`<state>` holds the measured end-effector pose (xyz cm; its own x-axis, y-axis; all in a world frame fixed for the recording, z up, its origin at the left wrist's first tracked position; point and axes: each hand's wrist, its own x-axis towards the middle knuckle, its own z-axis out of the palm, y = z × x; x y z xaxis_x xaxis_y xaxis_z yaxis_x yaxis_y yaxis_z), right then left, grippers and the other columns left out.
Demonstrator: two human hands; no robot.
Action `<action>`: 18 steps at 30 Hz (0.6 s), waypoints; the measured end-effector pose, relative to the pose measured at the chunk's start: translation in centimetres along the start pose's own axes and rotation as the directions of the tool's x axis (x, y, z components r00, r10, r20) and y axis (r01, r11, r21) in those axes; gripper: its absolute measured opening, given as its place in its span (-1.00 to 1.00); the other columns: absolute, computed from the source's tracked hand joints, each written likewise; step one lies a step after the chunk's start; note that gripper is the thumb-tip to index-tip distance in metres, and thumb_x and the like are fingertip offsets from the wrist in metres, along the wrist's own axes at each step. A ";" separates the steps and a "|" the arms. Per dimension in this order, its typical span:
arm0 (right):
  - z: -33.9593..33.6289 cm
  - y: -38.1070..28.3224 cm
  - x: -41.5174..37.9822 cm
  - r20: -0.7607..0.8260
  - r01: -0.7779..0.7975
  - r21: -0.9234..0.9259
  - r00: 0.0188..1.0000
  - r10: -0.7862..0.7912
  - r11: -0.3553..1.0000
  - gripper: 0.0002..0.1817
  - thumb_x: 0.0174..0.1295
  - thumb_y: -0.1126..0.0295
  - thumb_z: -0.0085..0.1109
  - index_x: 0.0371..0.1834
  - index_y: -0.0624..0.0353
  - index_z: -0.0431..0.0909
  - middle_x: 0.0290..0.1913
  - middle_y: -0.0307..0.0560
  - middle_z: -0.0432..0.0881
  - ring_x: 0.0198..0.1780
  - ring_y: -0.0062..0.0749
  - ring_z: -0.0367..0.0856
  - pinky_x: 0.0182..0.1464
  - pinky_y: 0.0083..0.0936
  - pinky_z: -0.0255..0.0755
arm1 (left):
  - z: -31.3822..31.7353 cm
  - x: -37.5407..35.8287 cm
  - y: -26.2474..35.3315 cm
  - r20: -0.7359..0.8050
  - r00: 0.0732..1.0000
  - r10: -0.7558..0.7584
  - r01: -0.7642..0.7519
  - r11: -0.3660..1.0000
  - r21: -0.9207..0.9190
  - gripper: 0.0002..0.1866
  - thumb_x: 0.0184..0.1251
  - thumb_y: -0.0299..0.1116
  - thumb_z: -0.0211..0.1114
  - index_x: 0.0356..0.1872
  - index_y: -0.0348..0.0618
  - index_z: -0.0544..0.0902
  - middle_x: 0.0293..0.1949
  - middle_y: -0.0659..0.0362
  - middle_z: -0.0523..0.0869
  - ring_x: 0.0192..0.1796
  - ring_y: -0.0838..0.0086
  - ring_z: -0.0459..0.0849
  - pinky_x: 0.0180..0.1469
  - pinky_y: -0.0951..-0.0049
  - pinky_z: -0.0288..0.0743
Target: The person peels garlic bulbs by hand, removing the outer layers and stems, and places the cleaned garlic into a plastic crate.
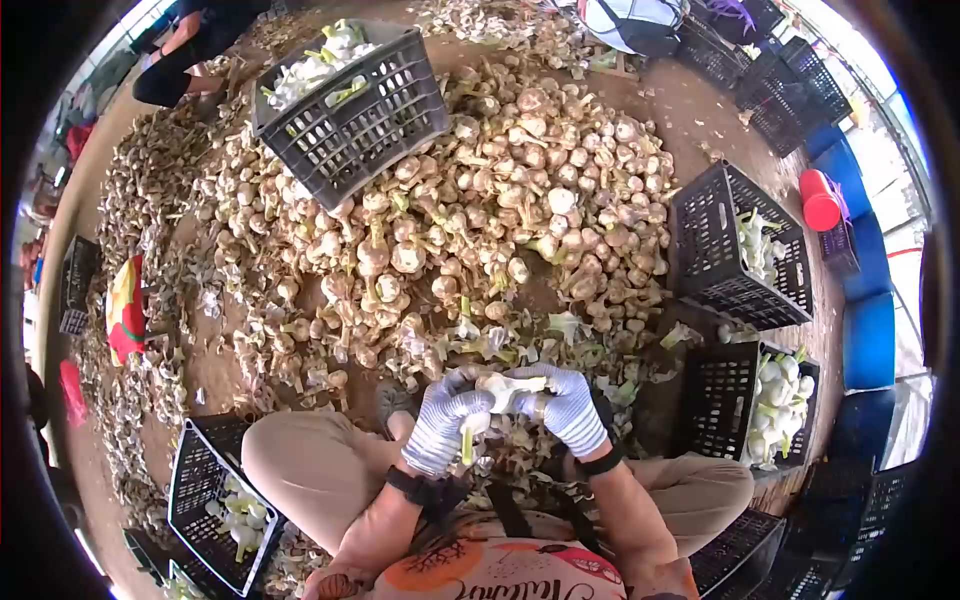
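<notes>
Both hands wear striped white-and-grey gloves and meet in front of my lap. My left hand (445, 422) is closed around a garlic bulb (497, 388) with a pale stem that points right. On the stem side, my right hand (565, 408) grips the same bulb with its fingers curled. A second garlic piece with a greenish stem (468, 445) shows just below my left fingers; whether that hand holds it too is hard to tell. Beyond my hands spreads a large heap of unpeeled garlic (520, 170).
Black crates of cleaned garlic stand around me: a tilted one (350, 120) on the heap, two at right (740, 245) (715, 405), one at left (190, 480). Loose skins litter the floor. A red container (822, 212) is far right. Another person (185, 50) sits upper left.
</notes>
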<state>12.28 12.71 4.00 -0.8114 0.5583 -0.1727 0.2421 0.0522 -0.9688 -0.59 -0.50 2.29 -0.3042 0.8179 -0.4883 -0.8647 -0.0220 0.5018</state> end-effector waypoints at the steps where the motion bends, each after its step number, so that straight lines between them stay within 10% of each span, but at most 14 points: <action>1: -0.1 0.5 0.4 0.002 -0.002 0.003 1.000 0.002 1.000 -0.68 0.01 0.67 0.04 -0.13 0.29 0.61 -0.26 -0.01 0.69 -0.33 -0.43 0.65 -0.28 -0.56 0.51 | -0.1 -0.2 0.0 -0.004 1.000 -0.001 0.001 1.000 0.000 -0.51 -0.01 -0.43 0.43 -0.02 -0.34 0.49 -0.23 -0.01 0.66 -0.31 0.31 0.70 -0.41 0.38 0.64; 3: -0.3 1.5 1.2 0.034 0.328 -0.202 0.944 -0.328 0.923 -0.70 -0.05 0.68 0.07 -0.22 0.25 0.63 -0.30 -0.01 0.67 -0.31 -0.33 0.64 -0.26 -0.50 0.48 | 0.3 -0.3 0.4 0.123 0.990 -0.070 0.064 0.997 0.051 -0.49 0.06 -0.27 0.41 0.00 -0.34 0.49 -0.28 0.03 0.66 -0.38 0.37 0.68 -0.42 0.50 0.60; 8: 0.1 4.1 1.9 -0.054 0.039 -0.095 0.998 -0.044 0.995 -0.56 -0.04 0.60 0.15 0.01 0.23 0.49 -0.22 -0.01 0.64 -0.27 -0.21 0.63 -0.16 -0.47 0.49 | -0.3 0.5 0.5 0.091 0.991 -0.102 0.105 0.994 -0.025 -0.58 0.16 -0.29 0.34 -0.03 -0.35 0.52 -0.32 0.07 0.67 -0.44 0.44 0.68 -0.39 0.53 0.61; 9: 0.5 4.0 1.7 -0.141 -0.026 0.351 0.987 0.080 0.936 -0.53 0.08 0.49 0.21 0.11 0.28 0.41 -0.15 -0.01 0.63 -0.23 -0.34 0.64 -0.19 -0.52 0.54 | -0.1 0.5 0.4 0.094 0.990 -0.102 0.105 0.994 -0.018 -0.58 0.16 -0.29 0.34 -0.03 -0.35 0.52 -0.32 0.07 0.67 -0.44 0.44 0.68 -0.39 0.53 0.61; 11: -0.9 3.3 0.3 -0.177 -0.179 0.470 0.940 0.291 0.864 -0.49 0.16 0.37 0.25 0.15 0.33 0.36 -0.30 -0.20 0.58 -0.34 -0.58 0.56 -0.35 -0.66 0.47 | 0.5 0.7 -0.1 0.012 0.997 0.072 -0.072 0.995 0.075 -0.62 0.15 -0.36 0.34 -0.04 -0.32 0.53 -0.30 0.11 0.68 -0.42 0.48 0.67 -0.35 0.56 0.60; 13: -1.2 2.7 -0.7 -0.154 -0.051 0.527 0.976 0.155 0.848 -0.54 0.16 0.35 0.26 0.06 0.38 0.42 -0.28 -0.12 0.61 -0.38 -0.53 0.59 -0.43 -0.62 0.47 | 0.6 1.3 -0.5 -0.043 0.990 0.132 -0.114 0.947 0.299 -0.59 0.10 -0.42 0.37 -0.01 -0.33 0.53 -0.28 0.15 0.69 -0.35 0.58 0.65 -0.30 0.60 0.56; 15: -0.5 1.7 -0.9 -0.032 -0.291 0.487 0.936 0.350 0.824 -0.65 0.19 0.36 0.21 -0.03 0.37 0.51 -0.32 -0.13 0.64 -0.40 -0.53 0.61 -0.38 -0.66 0.51 | 1.6 1.0 -0.7 0.054 0.967 0.248 -0.233 0.785 0.574 -0.59 0.11 -0.39 0.38 -0.02 -0.34 0.53 -0.29 0.16 0.69 -0.32 0.62 0.64 -0.28 0.62 0.54; 18: -0.2 4.3 -0.2 -0.093 -0.211 0.623 0.936 0.339 0.753 -0.78 0.22 0.39 0.14 -0.20 0.35 0.56 -0.40 -0.18 0.64 -0.44 -0.55 0.59 -0.43 -0.66 0.45 | 1.4 0.9 -1.6 -0.032 0.966 0.258 -0.227 0.898 0.377 -0.65 0.20 -0.33 0.34 -0.06 -0.33 0.56 -0.32 0.22 0.68 -0.38 0.65 0.61 -0.33 0.65 0.50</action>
<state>13.61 12.96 -0.09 -0.6285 0.6171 -0.4734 0.0216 -0.5945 -0.8038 1.12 1.08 2.07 -0.5300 0.7654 -0.3651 -0.5565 0.0109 0.8308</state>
